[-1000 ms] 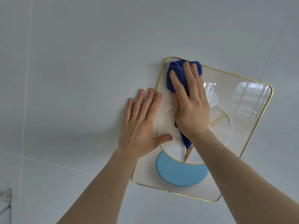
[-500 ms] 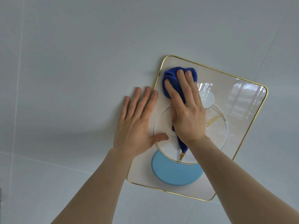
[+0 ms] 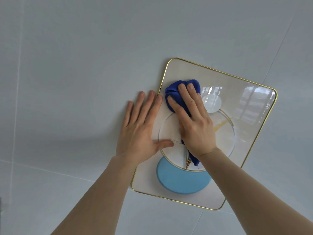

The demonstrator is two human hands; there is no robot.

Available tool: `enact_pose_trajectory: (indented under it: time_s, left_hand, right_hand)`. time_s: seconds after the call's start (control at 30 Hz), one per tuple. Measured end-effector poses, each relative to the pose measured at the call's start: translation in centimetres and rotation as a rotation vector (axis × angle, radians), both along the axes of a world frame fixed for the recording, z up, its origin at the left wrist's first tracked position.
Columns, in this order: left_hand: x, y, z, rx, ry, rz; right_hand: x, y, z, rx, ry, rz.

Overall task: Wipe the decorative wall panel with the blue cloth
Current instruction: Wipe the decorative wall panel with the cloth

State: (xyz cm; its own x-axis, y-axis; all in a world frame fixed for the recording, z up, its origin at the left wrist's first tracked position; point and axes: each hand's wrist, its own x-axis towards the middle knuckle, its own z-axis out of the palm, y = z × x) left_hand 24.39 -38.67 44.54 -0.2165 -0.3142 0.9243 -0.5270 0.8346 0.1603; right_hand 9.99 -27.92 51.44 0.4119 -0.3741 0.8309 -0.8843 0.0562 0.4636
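A glossy cream decorative wall panel (image 3: 245,92) with a thin gold rim hangs tilted on the wall. It bears a gold ring, a pale blue disc (image 3: 181,180) and a small white disc (image 3: 211,103). My right hand (image 3: 194,122) presses a bunched blue cloth (image 3: 174,92) flat against the panel's upper left part; a tail of the cloth shows below my wrist. My left hand (image 3: 140,128) lies flat with fingers spread across the panel's left edge, its thumb on the panel.
The panel hangs on a pale grey tiled wall (image 3: 84,65) with faint grout lines. Reflections of a window show in the panel's upper right corner (image 3: 254,106).
My right hand has slid the blue cloth downward from the panel's top left corner toward its middle. My left hand stays flat on the left edge.
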Motion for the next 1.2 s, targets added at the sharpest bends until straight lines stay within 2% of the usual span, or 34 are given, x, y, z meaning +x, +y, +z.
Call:
enact_pose_trajectory:
  time_s: [0.57, 0.93, 1.07, 1.2]
  left_hand:
    - [0.5, 0.3, 0.2, 0.018, -0.035, -0.011]
    - [1.4, 0.0, -1.0, 0.008, -0.123, -0.072]
    - [1.8, 0.0, -0.8, 0.028, -0.174, -0.075]
    - [2.0, 0.7, -1.6, 0.062, -0.143, -0.075]
  right_hand:
    - [-1.7, 0.9, -2.4, 0.034, 0.086, -0.025]
    - [-3.0, 4.1, -11.7, 0.183, 0.07, -0.085]
    - [-2.4, 4.5, -12.2, 0.201, 0.031, -0.12]
    - [-1.9, 5.6, -12.4, 0.268, 0.052, -0.189]
